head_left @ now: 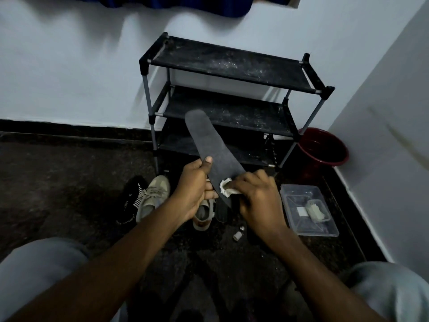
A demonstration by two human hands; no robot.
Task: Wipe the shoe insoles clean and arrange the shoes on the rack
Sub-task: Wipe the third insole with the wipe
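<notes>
Dark floor (69, 182), rack (228, 98) against wall. Left hand (195, 189) grips insole (209, 145) before rack; right hand (257, 196) pinches cloth (226, 187) on it.

Pale bluish-white walls (69, 77) meet in a corner at the right, edged by a black skirting band (58, 126). The floor (58, 182) is dark speckled stone (granite, perhaps). Dark blue cloth (185, 5) hangs at the top; light is dim.
</notes>
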